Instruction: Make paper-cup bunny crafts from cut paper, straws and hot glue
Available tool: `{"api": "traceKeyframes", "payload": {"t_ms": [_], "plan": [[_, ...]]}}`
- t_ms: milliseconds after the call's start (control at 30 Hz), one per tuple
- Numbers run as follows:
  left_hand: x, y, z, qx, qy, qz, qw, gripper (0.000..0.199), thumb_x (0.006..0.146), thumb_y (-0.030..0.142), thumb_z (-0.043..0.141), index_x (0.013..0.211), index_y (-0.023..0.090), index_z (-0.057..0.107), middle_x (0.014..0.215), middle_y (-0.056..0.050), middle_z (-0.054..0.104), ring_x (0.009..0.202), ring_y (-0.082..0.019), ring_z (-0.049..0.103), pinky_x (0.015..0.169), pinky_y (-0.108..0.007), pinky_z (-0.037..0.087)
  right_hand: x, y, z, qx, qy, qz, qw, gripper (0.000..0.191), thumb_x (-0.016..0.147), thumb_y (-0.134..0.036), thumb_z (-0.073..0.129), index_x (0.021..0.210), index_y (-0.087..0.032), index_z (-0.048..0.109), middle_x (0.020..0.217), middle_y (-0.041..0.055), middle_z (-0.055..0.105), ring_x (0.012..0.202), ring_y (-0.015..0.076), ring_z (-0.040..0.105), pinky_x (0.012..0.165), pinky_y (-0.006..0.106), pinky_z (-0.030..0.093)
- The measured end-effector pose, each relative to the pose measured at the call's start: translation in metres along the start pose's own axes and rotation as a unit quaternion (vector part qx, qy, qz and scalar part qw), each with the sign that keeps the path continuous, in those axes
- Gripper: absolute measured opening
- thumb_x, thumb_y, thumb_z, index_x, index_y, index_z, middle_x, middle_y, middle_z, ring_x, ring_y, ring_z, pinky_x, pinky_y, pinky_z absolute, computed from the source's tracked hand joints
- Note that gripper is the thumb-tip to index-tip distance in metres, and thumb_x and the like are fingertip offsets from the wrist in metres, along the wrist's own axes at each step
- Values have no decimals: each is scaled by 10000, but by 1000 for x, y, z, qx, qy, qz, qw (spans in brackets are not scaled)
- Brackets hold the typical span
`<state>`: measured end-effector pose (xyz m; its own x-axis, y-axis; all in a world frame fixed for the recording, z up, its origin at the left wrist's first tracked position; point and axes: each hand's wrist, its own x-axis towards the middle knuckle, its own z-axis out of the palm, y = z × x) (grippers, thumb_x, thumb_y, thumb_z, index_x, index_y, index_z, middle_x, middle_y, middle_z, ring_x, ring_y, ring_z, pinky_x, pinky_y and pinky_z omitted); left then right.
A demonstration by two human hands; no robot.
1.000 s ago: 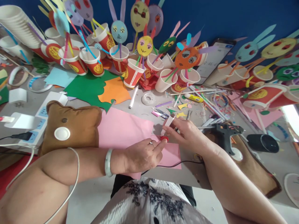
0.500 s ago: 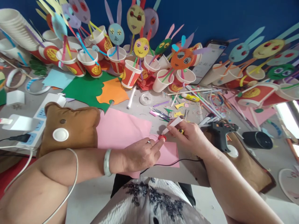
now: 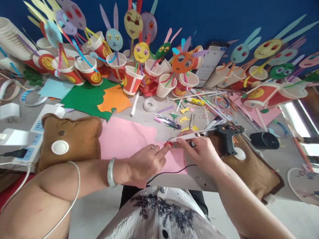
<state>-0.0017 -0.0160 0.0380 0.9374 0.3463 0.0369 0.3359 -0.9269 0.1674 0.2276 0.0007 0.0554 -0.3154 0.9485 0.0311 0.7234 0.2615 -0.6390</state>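
My left hand (image 3: pixel 147 162) lies palm down over the pink paper (image 3: pixel 127 134), its index fingertip pressing a small red round piece (image 3: pixel 166 144) against the work surface. The other fingers are curled under. In my right hand (image 3: pixel 203 149) is a white marker pen (image 3: pixel 188 136), gripped between thumb and fingers. It slants low, with its tip at the upper edge of the red piece. Whether the tip touches it, I cannot tell. Most of the red piece is hidden under my fingertip.
Scissors (image 3: pixel 167 121) and paper scraps lie beyond my hands. A black glue gun (image 3: pixel 228 137) rests on a brown cushion at right; another brown cushion (image 3: pixel 74 142) sits left. Paper cups (image 3: pixel 133 79) with paper-face figures line the back. A black cable (image 3: pixel 174 171) crosses the front.
The pen has tipped from a steeper slant to nearly flat. My left fingertip still presses the red piece. The whole view has shifted slightly to the right.
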Motion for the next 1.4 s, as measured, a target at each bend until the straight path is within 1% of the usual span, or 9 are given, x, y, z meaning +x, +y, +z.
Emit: {"api": "traceKeyframes", "payload": {"t_ms": [167,300,367,500,633,833,933,1167,1400], "plan": [[0,1,0,22,4,7,1000,257,796,167,640,1012,40,696,1467,-322,497,959,-282,655,791,-395,500,0,1,-4,-23,-2,-13,1000,322,978,-405,541,824,-219,753,939,80,783,848,242,721,797,359,561],[0,1,-3,36,0,13,999,236,809,167,645,1009,48,688,1464,-317,502,978,-286,664,778,-389,502,0,0,-6,-11,-24,17,999,302,970,-436,551,933,-202,738,899,80,793,772,221,732,694,312,565],[-1,1,-5,42,-5,14,999,227,810,172,647,1000,55,689,1467,-312,503,964,-287,673,764,-385,503,-2,-1,-5,-7,-21,24,999,308,968,-433,552,897,-197,737,916,86,795,765,217,738,674,298,567],[-1,1,-6,39,-7,16,999,212,816,177,643,985,59,692,1458,-316,510,997,-293,678,768,-378,503,-8,-1,-3,-20,-2,24,1000,359,968,-397,547,749,-190,741,978,100,789,753,212,742,661,293,569],[-1,1,-3,33,1,19,999,184,819,160,636,964,69,703,1428,-297,550,1098,-312,656,765,-374,504,-19,1,2,-20,26,44,998,319,965,-388,558,846,-178,767,979,113,789,751,216,745,628,285,570],[0,1,0,20,3,15,1000,194,810,138,642,969,48,704,1438,-314,530,1124,-325,649,829,-409,520,-37,2,14,-14,74,68,995,263,971,-386,571,981,-181,735,907,93,785,690,195,726,574,270,535],[0,2,0,16,1,5,1000,213,806,139,646,987,40,701,1478,-316,488,1105,-311,658,828,-404,522,-45,1,18,-15,95,69,993,256,975,-396,571,980,-188,720,892,84,781,660,182,713,555,265,522],[0,1,2,2,13,4,1000,213,831,159,608,1001,69,700,1444,-275,545,1200,-315,628,884,-414,510,-59,-2,27,-28,128,65,989,214,971,-385,582,1003,-206,694,793,48,761,544,144,643,521,259,511],[-1,0,1,-4,25,-1,1000,207,839,158,587,995,72,694,1393,-263,590,1296,-335,581,933,-426,517,-69,-3,36,-74,137,-8,988,122,987,-289,567,1045,-235,660,913,71,774,781,207,728,689,331,585]]}}
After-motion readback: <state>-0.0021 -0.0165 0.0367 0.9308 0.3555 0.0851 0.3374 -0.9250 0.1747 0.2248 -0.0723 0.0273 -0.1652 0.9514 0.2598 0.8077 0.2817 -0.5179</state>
